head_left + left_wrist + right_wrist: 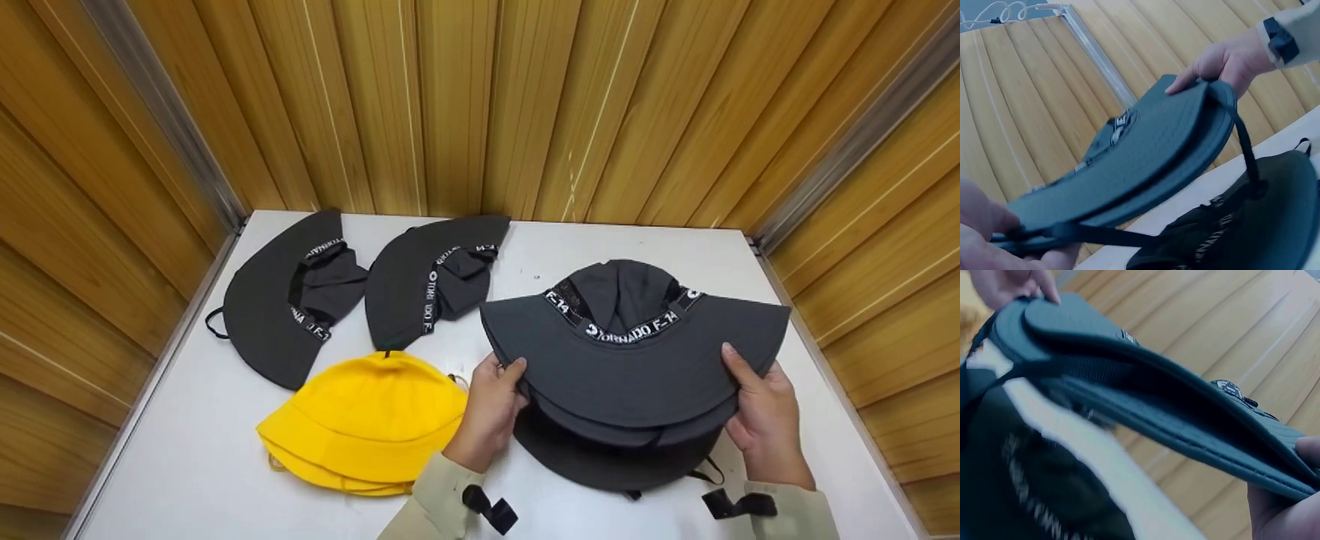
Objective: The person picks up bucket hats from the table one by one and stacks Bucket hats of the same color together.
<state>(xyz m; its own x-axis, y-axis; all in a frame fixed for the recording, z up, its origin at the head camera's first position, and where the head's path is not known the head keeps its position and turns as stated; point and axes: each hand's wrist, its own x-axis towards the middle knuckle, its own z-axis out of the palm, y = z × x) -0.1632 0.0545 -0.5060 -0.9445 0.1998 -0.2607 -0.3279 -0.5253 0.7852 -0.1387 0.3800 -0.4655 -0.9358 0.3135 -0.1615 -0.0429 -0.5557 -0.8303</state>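
Observation:
A dark grey bucket hat (pixel 600 375), folded double with its lettered inner band showing, is held up between both hands. My left hand (pixel 489 405) pinches the left end of its brim, thumb on top. At the right end of the brim, my right hand (pixel 766 420) grips it the same way, thumb (pixel 1310 451) above and fingers below. The two brim layers gape slightly apart in the right wrist view. Beneath the held hat lies another dark hat (pixel 615 461), partly hidden, with a black strap (pixel 705 474) beside it.
Two folded dark hats (pixel 262 307) (pixel 397 285) lie at the back left of the white table (pixel 172 450). A folded yellow hat (pixel 367 420) lies in front of them, close to my left forearm. Wood-patterned walls (pixel 450 112) enclose the table's back and sides.

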